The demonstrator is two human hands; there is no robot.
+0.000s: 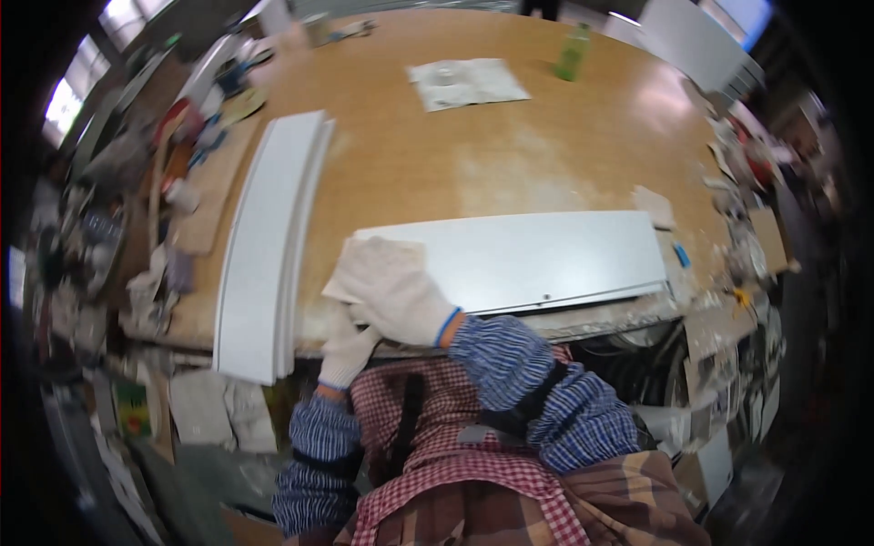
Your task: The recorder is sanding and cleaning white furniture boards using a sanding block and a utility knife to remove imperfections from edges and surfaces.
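Observation:
A long white panel (537,259) lies flat along the near side of the table. Over its left end is my right hand (396,287), in a white knit glove, with a flat beige piece like cloth or paper (414,252) under its fingers. Close below, at the table's front edge, my left hand (348,353) wears the same kind of glove. Its fingers pass beneath the right hand, so what they grip, if anything, is hidden. A stack of long white panels (270,237) stands to the left, its near end jutting past the table edge.
On the brown table (391,155), a white sheet (482,84) with a small roll on it lies at the back. A green bottle (572,53) stands near it. A small blue object (681,255) sits right of the panel. Clutter lines both sides.

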